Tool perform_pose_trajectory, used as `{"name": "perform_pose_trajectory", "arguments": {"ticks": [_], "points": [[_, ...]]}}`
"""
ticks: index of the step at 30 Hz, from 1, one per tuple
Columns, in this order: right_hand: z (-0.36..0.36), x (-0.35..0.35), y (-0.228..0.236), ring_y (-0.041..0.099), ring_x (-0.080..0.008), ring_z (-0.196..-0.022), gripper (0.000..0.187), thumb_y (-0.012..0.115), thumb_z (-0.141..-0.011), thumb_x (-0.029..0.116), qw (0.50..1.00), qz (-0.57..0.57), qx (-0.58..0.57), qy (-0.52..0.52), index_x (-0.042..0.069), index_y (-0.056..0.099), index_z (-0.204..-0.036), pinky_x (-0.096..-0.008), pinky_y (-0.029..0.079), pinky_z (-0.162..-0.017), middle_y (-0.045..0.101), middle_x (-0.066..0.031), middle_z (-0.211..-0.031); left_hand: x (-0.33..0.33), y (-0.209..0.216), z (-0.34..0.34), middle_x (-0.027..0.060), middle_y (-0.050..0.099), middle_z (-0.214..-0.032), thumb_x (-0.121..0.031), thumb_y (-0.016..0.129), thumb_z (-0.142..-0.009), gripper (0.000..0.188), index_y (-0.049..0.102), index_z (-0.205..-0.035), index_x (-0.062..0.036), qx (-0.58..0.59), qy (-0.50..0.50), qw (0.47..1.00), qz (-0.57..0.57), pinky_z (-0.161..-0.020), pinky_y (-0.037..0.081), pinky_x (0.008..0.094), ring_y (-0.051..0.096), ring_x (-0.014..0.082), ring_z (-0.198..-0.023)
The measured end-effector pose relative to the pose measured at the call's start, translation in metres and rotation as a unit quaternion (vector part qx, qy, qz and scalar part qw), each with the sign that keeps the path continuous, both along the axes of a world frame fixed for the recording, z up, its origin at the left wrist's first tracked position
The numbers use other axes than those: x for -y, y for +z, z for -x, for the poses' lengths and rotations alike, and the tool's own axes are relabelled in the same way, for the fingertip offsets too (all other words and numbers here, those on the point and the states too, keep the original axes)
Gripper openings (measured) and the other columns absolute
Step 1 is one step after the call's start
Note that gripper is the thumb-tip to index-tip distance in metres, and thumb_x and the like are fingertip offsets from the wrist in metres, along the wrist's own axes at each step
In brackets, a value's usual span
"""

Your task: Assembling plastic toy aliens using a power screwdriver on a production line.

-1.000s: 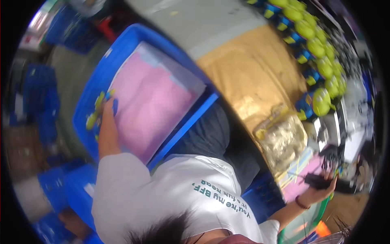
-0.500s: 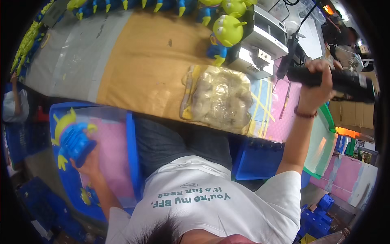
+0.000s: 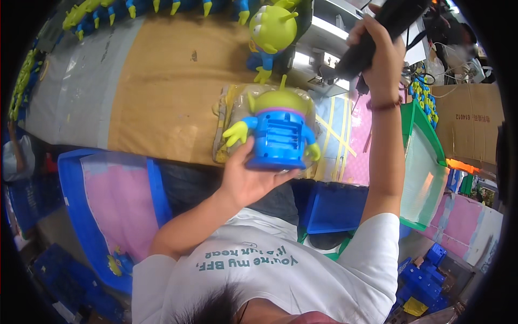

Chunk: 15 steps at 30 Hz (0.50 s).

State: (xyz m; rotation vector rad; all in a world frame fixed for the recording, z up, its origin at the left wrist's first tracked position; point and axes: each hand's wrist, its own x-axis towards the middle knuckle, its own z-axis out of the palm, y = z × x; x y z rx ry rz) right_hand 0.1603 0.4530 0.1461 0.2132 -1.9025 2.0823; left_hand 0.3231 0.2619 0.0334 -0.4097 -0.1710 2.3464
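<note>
My left hand (image 3: 245,181) grips a green and blue three-eyed alien toy figure (image 3: 278,132) by its base. The figure is upright over the padded block, its back toward me, showing a slotted recess like a battery compartment. The padded block (image 3: 225,135), wrapped in clear plastic and yellow tape, lies partly hidden under it at the table's front edge. My right hand (image 3: 380,48) is raised at the far right, its fingers wrapped round a thick black cylindrical tool (image 3: 359,56), its exact kind unclear. Another alien figure (image 3: 272,32) stands beyond the padded block.
A row of alien figures (image 3: 175,6) lines the table's far side. White boxes (image 3: 308,65) stand right of the padded block. A blue bin (image 3: 116,205) lined with pink sits left, with a small figure (image 3: 120,263) in it. A green-rimmed tray (image 3: 420,173) and carton (image 3: 467,127) are right.
My left hand has brought the alien figure from above the blue bin rightward to the padded block. My right hand has moved the black tool leftward and farther away.
</note>
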Motion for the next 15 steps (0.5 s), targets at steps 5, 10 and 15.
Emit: {"name": "perform_pose_trajectory", "arguments": {"ticks": [5, 10, 15], "points": [[-0.049, -0.010, 0.030, 0.051, -0.0175, -0.064, 0.049, 0.051, -0.091, 0.013, 0.988, 0.022, -0.073, 0.135, -0.003, 0.036, -0.134, -0.0368, 0.045, -0.065, 0.053, -0.0086, -0.079, 0.052, 0.008, -0.047, 0.0169, 0.052, -0.130, -0.039, 0.054, -0.095, 0.060, 0.039, -0.138, 0.0002, 0.054, -0.074, 0.969, 0.231, -0.103, 0.043, 0.0459, 0.049, 0.0340, -0.124], [-0.078, 0.006, 0.026, 0.051, -0.0162, -0.064, 0.057, 0.052, -0.091, 0.022, 0.979, 0.005, -0.127, 0.157, 0.002, 0.032, -0.140, -0.0363, 0.044, -0.064, 0.052, -0.0055, -0.081, 0.054, 0.020, -0.047, 0.0129, 0.061, -0.113, -0.012, 0.061, -0.088, 0.033, 0.058, -0.119, -0.0025, -0.550, 0.034, 0.577, 0.603, -0.092, 0.049, 0.0379, 0.060, 0.0311, -0.103], [-0.082, 0.015, 0.017, 0.056, -0.0180, -0.063, 0.064, 0.065, -0.087, 0.016, 0.976, 0.035, -0.129, 0.172, 0.005, 0.030, -0.139, -0.0344, 0.049, -0.062, 0.055, -0.0074, -0.079, 0.007, 0.024, -0.006, 0.0190, 0.048, -0.133, -0.012, 0.073, -0.072, 0.041, 0.067, -0.112, -0.0188, -0.681, 0.163, 0.113, 0.705, -0.099, 0.042, 0.0502, 0.044, 0.0400, -0.125]]}}
